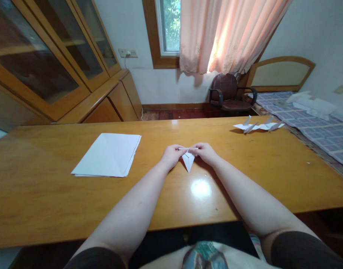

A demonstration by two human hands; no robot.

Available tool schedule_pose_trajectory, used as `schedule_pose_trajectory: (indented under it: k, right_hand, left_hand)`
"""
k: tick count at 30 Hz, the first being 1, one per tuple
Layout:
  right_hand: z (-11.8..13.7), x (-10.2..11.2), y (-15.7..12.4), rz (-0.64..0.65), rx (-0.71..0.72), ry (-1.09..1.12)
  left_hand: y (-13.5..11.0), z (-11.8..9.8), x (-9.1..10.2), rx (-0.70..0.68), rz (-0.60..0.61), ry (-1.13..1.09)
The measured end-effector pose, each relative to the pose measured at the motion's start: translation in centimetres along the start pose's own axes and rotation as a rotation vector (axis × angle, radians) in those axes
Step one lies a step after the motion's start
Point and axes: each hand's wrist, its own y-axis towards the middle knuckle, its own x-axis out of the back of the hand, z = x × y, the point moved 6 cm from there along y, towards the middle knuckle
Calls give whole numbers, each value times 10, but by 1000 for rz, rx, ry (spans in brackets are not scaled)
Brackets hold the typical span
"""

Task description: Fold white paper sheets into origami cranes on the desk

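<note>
A small folded white paper piece (188, 160), triangular with its point toward me, lies at the middle of the wooden table (48, 194). My left hand (171, 155) pinches its upper left edge with fingers closed. From the other side, my right hand (205, 152) pinches the upper right edge, fingers closed too. Both hands rest on the tabletop and meet over the paper's top edge.
A stack of white paper sheets (108, 155) lies to the left on the table. Two folded white paper figures (258, 126) sit at the far right. Behind are a wooden glass-door cabinet (62, 67), a dark armchair (230, 95) and a bed (314, 119).
</note>
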Motion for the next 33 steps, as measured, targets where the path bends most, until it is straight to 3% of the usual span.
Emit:
schedule_pose_trajectory:
  k: [4, 13, 23, 30, 33]
  right_hand:
    - [-8, 1, 2, 13, -60, 154]
    - [2, 6, -1, -64, 17, -39]
    - [3, -4, -5, 34, 37, 8]
    - [12, 1, -6, -50, 145, -97]
    - [7, 0, -4, -33, 127, -50]
  left_hand:
    - [2, 2, 3, 11, -49, -22]
    - [-1, 1, -2, 49, 23, -65]
    - [-4, -7, 3, -38, -49, 144]
    - [-2, 0, -1, 32, -40, -14]
    - [0, 4, -1, 70, -45, -93]
